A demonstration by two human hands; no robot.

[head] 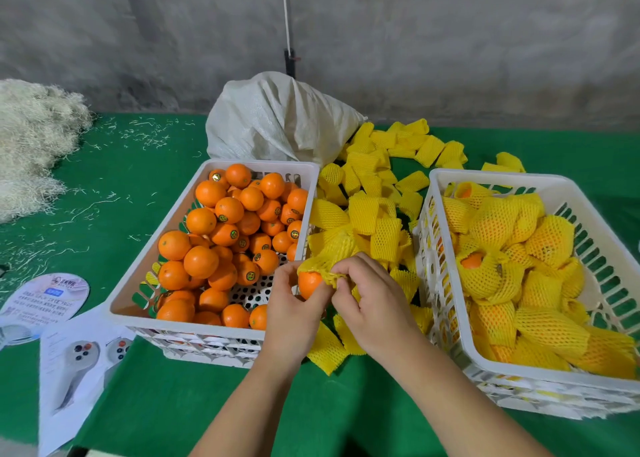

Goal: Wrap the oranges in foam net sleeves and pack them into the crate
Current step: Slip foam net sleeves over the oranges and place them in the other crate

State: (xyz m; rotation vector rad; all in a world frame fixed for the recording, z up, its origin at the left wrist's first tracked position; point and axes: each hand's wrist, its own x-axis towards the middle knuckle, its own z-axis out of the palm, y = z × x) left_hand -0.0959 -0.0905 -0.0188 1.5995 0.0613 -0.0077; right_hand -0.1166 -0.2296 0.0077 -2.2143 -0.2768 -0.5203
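Observation:
Between the two crates I hold one orange (308, 283) with a yellow foam net sleeve (320, 264) partly over its top. My left hand (292, 313) grips the orange from below and the left. My right hand (372, 301) pinches the sleeve's edge at the orange's right side. The white crate on the left (128, 313) holds several bare oranges (221, 231). The white crate on the right (436, 179) holds several oranges wrapped in yellow sleeves (519, 266).
A heap of loose yellow sleeves (374, 197) lies between the crates on the green table (173, 404). A white woven sack (277, 117) stands behind them. Pale shredded filling (31, 138) sits at the far left. Printed papers (65, 363) lie at the front left.

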